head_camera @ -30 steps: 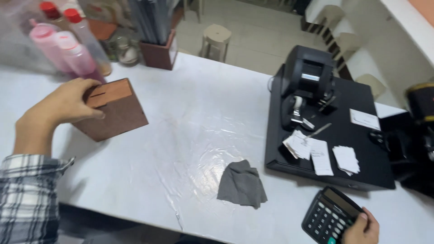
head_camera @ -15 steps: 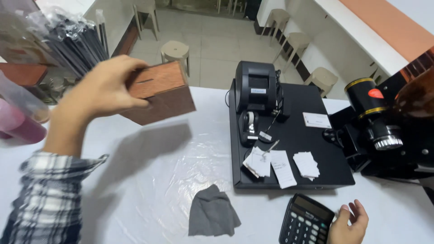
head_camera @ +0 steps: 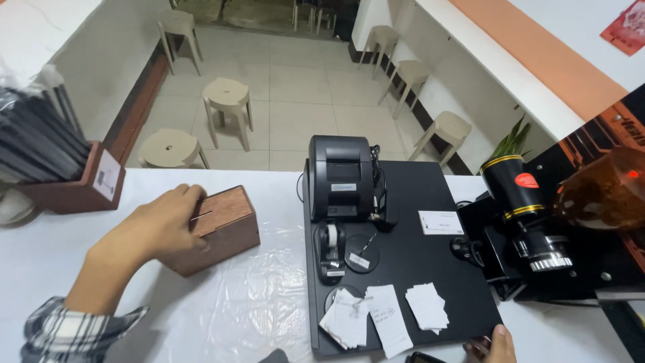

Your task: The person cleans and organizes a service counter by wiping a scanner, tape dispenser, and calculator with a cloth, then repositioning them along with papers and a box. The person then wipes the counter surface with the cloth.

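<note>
The left hand [head_camera: 158,228] is on the wooden box [head_camera: 218,228], palm draped over its left end, fingers curled across the top by the thin slot. That grip is closed on the box, holding it down on the desk [head_camera: 222,309]. The box sits on the white covering, left of centre, with its long axis running from near-left to far-right, slightly skewed to the desk's edge. It is flat on its base, not tipped.

So the box lies directly under and just right of the left hand's grip. The free end points toward the black tray [head_camera: 430,269], and a clear strip of desk separates the two.

The right hand [head_camera: 494,344] is well apart, down at the near edge by the tray's near-right corner. Only the knuckles and fingertips show; whether it grips anything, I cannot tell. The left hand is plainly the nearer one to the box.

On the tray: a black receipt printer [head_camera: 339,175] at the far left, a tape dispenser [head_camera: 331,249] in front of it, and loose paper slips [head_camera: 386,316] nearer. A coffee grinder [head_camera: 524,208] stands right of the tray. Far left, a wooden holder [head_camera: 84,191] full of dark straws sits behind the hand.
</note>
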